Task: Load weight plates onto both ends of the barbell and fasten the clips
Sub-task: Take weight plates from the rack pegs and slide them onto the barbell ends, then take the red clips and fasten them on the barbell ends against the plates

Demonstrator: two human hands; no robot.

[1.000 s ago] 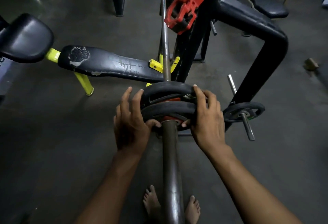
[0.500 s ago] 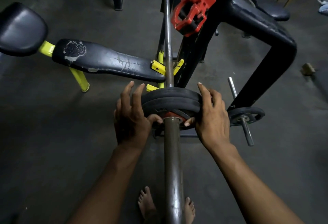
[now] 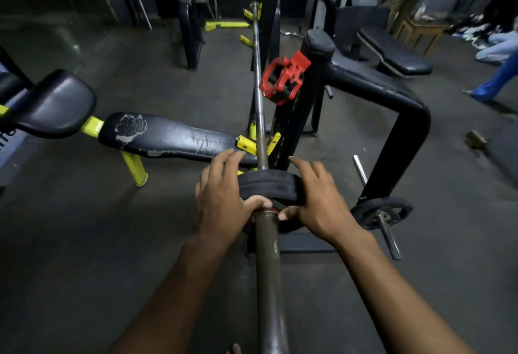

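Observation:
The barbell (image 3: 267, 278) runs from the bottom centre away from me to the rack. Two black weight plates (image 3: 270, 185) sit close together on its near sleeve. My left hand (image 3: 221, 202) lies against the plates' left rim and my right hand (image 3: 319, 202) against the right rim. Both thumbs press the outer plate's face beside the sleeve, and the fingers reach straight past the rims. A red clip (image 3: 283, 79) hangs on the black rack upright (image 3: 311, 96), just right of the bar.
A worn black bench (image 3: 173, 138) on yellow legs lies to the left. A small plate (image 3: 381, 212) sits on a storage peg at the right. More benches stand behind, and a person's blue trouser leg (image 3: 499, 79) shows at the far right.
The outer plate has slid along the sleeve until it sits against the inner one. My fingers have straightened off the rims. My view has tilted up.

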